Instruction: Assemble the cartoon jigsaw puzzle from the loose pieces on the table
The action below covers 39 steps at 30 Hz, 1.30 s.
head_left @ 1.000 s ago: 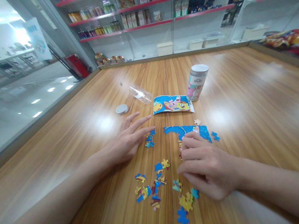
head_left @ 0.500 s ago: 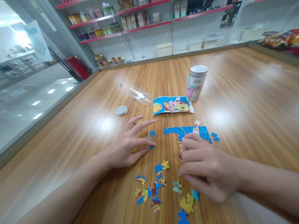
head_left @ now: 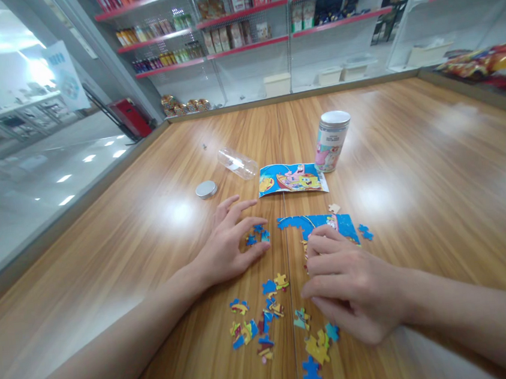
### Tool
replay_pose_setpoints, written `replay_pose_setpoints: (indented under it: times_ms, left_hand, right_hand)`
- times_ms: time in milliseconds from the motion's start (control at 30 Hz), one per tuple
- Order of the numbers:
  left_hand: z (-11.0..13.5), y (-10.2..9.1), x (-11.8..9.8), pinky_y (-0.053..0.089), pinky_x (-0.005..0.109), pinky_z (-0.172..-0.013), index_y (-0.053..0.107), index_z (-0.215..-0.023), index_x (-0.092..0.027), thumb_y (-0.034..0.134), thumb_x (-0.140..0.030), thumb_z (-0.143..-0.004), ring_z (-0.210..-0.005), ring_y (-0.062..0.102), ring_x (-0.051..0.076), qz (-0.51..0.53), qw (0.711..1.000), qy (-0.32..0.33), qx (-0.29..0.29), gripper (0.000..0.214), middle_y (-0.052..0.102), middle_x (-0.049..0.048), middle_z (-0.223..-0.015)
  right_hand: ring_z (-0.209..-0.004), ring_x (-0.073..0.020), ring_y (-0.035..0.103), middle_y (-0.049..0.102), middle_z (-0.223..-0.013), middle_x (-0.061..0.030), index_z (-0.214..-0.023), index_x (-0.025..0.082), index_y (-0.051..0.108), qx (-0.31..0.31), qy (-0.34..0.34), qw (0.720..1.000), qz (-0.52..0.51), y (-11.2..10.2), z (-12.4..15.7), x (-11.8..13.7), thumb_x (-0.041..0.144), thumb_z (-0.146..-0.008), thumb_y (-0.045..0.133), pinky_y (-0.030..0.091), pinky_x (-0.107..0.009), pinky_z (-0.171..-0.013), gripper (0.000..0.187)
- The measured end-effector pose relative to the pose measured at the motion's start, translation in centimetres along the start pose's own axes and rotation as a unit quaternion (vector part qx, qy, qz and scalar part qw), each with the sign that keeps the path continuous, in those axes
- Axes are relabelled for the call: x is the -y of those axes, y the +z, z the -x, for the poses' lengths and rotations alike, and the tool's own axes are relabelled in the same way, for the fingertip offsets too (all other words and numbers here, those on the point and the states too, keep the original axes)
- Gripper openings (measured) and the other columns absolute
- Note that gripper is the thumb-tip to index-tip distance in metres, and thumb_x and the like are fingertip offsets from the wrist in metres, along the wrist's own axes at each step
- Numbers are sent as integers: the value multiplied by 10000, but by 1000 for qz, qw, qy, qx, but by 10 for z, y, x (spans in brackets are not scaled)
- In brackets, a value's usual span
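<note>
My left hand [head_left: 229,243] is open, its thumb and forefinger spread beside several blue jigsaw pieces [head_left: 260,236] on the table. My right hand [head_left: 350,279] is closed, fingers curled over the lower left of a partly joined jigsaw [head_left: 340,223]; anything inside them is hidden. One blue piece [head_left: 365,232] lies right of the joined part, and a pale piece [head_left: 334,208] sits at its top edge. Nearer to me, loose yellow and blue pieces [head_left: 245,332] are scattered between my forearms. A printed picture sheet [head_left: 292,178] with cartoon figures lies beyond the jigsaw.
On the wooden table [head_left: 143,177], a cartoon-printed can [head_left: 332,142] stands upright behind the sheet. A clear plastic tube [head_left: 237,163] lies on its side, near a round silver lid [head_left: 206,189]. Stocked shelves [head_left: 247,45] line the back, and bright packets [head_left: 491,65] are at far right.
My left hand has shifted slightly right, its thumb and forefinger now around more visible blue pieces. My right hand has stayed in about the same place.
</note>
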<state>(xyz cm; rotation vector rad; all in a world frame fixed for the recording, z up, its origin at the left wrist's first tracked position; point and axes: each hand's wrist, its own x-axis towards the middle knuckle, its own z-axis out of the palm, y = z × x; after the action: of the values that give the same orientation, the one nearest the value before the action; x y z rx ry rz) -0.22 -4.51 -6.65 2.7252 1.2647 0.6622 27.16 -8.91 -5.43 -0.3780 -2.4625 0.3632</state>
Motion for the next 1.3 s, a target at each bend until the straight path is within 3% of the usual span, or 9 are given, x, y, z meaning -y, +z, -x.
replay_pose_setpoints:
  times_ms: [133,300,433,600,700,867,933,1167,1300]
  left_hand:
    - [-2,-10,-7,264,605,-1193,657,-1090,-213,703,-308,-839,-1433,255,335,20,1000,3,21,273,474,89,-1460]
    - [0,-13,-6,302,577,-1174,676,-891,-190,662,-152,-804,-1396,319,321,38,999,18,-17,97,519,80,-1412]
    - [3,-6,1,380,549,-1099,696,-826,-205,599,-38,-778,-1235,460,280,54,994,52,-83,199,636,50,-1246]
    - [4,-2,5,457,490,-980,706,-975,-226,569,20,-760,-1024,536,232,73,988,111,-78,355,713,29,-1029]
    - [4,-1,6,475,455,-923,687,-1032,-201,525,49,-762,-973,535,220,71,990,75,-99,402,699,47,-978]
    - [7,1,12,467,376,-797,616,-643,-174,475,61,-760,-876,514,193,63,987,17,-147,298,607,49,-839]
    - [7,2,13,467,362,-776,606,-615,-175,476,53,-766,-865,513,188,62,988,16,-141,303,592,47,-831]
    - [6,2,9,483,397,-796,654,-860,-192,539,-38,-795,-875,524,214,47,996,-11,-80,203,599,55,-882]
    - [6,-1,5,478,414,-820,634,-891,-188,573,-93,-787,-904,521,229,40,998,-18,-37,153,582,68,-931]
  right_hand:
    - [-684,-168,363,509,-638,-17,-776,155,690,0,1,1000,2,0,0,0,130,-799,554,284,-394,-715,140]
    - [-682,-167,356,508,-638,-15,-771,156,683,-3,4,1000,6,0,1,0,130,-801,554,285,-391,-713,135]
    - [-679,-167,360,504,-632,-13,-762,159,678,-2,5,1000,5,0,1,0,133,-803,553,287,-390,-713,134]
    - [-692,-172,392,520,-640,-18,-773,156,679,-3,7,1000,3,0,1,0,124,-800,557,292,-392,-719,129]
    - [-696,-174,400,532,-647,-21,-779,155,677,-4,6,1000,-1,0,1,-1,124,-799,560,294,-392,-724,123]
    - [-681,-169,387,519,-637,-13,-790,160,674,-11,2,1000,-2,-1,1,0,121,-800,554,284,-386,-719,126]
    - [-683,-171,386,515,-639,-12,-796,164,670,-9,3,1000,1,0,1,0,125,-801,552,282,-387,-719,125]
    - [-676,-169,373,508,-637,-11,-784,168,661,-3,5,1000,8,1,3,-1,131,-804,548,282,-387,-712,120]
    - [-672,-165,371,502,-629,-8,-768,165,658,-8,4,1000,8,1,3,-1,126,-802,554,284,-385,-710,116]
